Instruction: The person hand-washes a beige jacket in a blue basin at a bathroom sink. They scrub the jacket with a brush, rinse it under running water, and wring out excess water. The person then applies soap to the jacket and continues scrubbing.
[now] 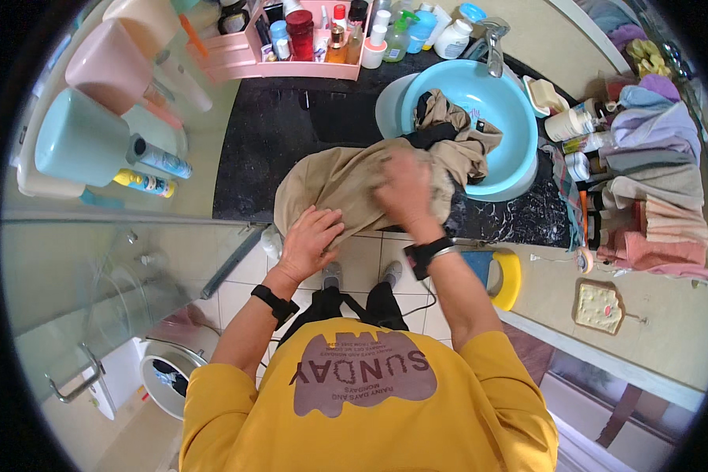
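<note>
A tan cloth garment [336, 183] lies spread on the black stone counter [259, 130], and its bunched, darker end hangs into a light blue plastic basin [510, 147]. My left hand [311, 239] presses flat on the garment's near left edge, fingers slightly apart. Blurred by motion, my right hand [407, 189] is on the garment's right part, close to the basin; its fingers cannot be made out. The basin sits in the white sink under a chrome faucet [495, 44]. White suds streak the counter near the basin's lower right.
A pink organizer [307, 71] with bottles stands at the back, with a green pump bottle [397, 38] beside it. Soap lies in a dish [544, 97] right of the basin. Towels [655, 194] hang at the right. Wall containers [85, 135] and a glass panel [65, 265] are at the left.
</note>
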Motion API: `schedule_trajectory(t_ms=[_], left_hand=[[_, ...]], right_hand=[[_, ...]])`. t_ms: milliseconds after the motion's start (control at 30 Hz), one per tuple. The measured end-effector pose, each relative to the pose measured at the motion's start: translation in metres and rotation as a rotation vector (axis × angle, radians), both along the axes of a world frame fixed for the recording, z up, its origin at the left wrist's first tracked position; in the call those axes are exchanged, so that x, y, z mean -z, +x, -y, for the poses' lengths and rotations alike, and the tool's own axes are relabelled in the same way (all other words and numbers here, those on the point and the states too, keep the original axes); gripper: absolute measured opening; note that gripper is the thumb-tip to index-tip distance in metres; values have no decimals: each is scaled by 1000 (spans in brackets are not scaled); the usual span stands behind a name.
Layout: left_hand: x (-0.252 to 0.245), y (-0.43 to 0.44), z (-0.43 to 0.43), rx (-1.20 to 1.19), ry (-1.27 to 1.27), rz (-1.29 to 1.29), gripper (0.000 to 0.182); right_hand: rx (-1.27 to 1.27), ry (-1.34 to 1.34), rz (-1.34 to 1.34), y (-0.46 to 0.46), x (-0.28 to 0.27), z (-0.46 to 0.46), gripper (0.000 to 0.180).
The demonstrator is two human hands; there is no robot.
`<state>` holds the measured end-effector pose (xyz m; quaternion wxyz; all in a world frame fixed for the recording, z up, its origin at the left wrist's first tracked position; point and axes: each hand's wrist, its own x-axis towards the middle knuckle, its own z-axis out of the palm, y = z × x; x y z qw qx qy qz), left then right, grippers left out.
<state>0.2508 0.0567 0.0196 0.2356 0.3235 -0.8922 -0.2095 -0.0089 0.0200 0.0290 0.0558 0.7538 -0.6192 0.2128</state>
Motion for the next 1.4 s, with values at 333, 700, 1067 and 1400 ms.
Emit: schedule_trajectory(t_ms=[333,700,1067,1400], left_hand=[[6,-1,4,12,-59,-205,50],[11,3,6,-48,14,-148,46],[-5,18,3,-120,-7,25,53],[-6,30,7,-87,26,41,56]], right_hand=[[6,180,48,10,2,-9,33],[-4,105,108,-7,12,-12,36],[70,365,124,13,-8,13,33],[-135,123,-150,37,7,38,33]])
